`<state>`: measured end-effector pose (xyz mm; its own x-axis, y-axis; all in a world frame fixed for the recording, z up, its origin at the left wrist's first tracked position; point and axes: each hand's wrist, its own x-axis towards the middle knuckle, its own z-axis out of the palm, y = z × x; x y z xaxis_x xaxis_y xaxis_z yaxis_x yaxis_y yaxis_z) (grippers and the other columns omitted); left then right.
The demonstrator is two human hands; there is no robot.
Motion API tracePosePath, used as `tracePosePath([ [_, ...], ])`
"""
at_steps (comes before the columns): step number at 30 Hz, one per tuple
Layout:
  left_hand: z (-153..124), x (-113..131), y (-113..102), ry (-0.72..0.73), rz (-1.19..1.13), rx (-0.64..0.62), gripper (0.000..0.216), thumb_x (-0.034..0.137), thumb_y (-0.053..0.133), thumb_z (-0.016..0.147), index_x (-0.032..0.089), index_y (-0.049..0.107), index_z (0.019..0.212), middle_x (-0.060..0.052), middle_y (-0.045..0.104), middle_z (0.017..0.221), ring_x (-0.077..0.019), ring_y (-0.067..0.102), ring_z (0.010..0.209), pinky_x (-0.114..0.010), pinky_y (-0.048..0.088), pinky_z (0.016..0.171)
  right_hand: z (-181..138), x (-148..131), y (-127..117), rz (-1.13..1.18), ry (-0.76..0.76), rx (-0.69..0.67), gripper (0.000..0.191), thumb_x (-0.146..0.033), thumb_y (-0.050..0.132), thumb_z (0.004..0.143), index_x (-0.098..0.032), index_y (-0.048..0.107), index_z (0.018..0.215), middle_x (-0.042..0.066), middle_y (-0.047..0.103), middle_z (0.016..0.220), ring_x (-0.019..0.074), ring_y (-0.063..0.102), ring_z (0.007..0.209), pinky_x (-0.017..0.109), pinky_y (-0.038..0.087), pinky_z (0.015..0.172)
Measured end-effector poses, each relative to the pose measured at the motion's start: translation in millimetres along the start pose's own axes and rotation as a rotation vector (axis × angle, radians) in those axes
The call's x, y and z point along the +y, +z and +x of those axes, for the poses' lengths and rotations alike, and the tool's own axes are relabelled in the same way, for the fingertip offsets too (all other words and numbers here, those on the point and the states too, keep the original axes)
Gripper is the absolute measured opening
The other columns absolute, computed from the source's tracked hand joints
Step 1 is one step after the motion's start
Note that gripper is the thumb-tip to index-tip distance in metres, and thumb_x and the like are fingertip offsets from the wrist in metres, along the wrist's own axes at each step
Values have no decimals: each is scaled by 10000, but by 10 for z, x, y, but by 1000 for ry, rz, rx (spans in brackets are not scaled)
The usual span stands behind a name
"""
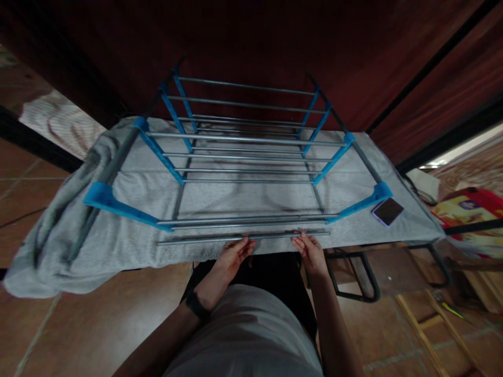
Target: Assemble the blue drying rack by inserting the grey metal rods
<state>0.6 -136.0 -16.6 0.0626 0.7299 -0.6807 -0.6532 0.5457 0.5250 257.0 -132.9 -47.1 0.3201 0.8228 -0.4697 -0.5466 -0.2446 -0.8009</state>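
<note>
A shelf rack of grey metal tubes and blue plastic side pieces lies on a grey towel spread over a table. A loose metal tube lies along the towel's near edge, just in front of the rack. My left hand has its fingers curled on this tube near its middle. My right hand pinches the same tube a little further right. Both hands rest palm up at the table's edge.
A phone lies face up on the towel's right corner beside the rack's blue corner piece. A metal frame and wooden slats sit on the tiled floor at the right. A dark red wall stands behind the table.
</note>
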Motion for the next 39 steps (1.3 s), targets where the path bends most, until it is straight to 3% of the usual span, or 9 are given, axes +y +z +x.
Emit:
tracePosePath([
  [8, -20, 16, -19, 69, -94, -10, 186, 81, 811, 722, 156, 680, 830, -21, 745, 804, -172, 734, 769, -293, 586, 782, -31, 15, 35, -59, 4, 35, 431, -467, 895, 616, -227, 563, 752, -14, 694, 719, 151, 724, 725, 235, 625, 692],
  [14, -23, 37, -56, 86, -119, -12, 196, 91, 816, 717, 154, 691, 854, -27, 751, 828, -167, 730, 773, -292, 584, 783, -45, 28, 54, -28, -2, 40, 419, -449, 904, 602, -227, 571, 726, -20, 683, 717, 148, 726, 750, 245, 629, 751],
  [20, 3, -38, -52, 88, -111, -30, 226, 102, 849, 682, 156, 686, 828, -15, 738, 805, -166, 725, 770, -284, 580, 765, -135, 132, 166, -12, 24, -38, 386, -398, 910, 595, -234, 634, 809, 2, 735, 869, 173, 736, 799, 318, 640, 789],
  [25, 3, -71, -39, 83, -92, -27, 238, 118, 862, 677, 154, 692, 839, -28, 740, 811, -178, 723, 780, -289, 575, 750, -198, 225, 253, -3, 70, -77, 401, -353, 921, 591, -221, 679, 882, 6, 748, 881, 155, 733, 812, 281, 628, 794],
  [31, -27, -26, -103, 114, -130, -9, 231, 156, 870, 687, 154, 694, 836, -37, 723, 773, -179, 713, 765, -305, 553, 771, -137, 268, 125, -5, 40, -27, 336, -331, 917, 592, -222, 627, 724, -8, 738, 883, 166, 734, 844, 292, 633, 815],
  [39, -52, 109, -332, 196, -179, 69, 245, 166, 895, 652, 150, 683, 774, -44, 733, 796, -181, 718, 779, -321, 558, 806, -36, 289, -60, -141, -26, 13, 319, -408, 870, 645, -227, 644, 781, 23, 728, 899, 195, 735, 893, 317, 634, 843],
])
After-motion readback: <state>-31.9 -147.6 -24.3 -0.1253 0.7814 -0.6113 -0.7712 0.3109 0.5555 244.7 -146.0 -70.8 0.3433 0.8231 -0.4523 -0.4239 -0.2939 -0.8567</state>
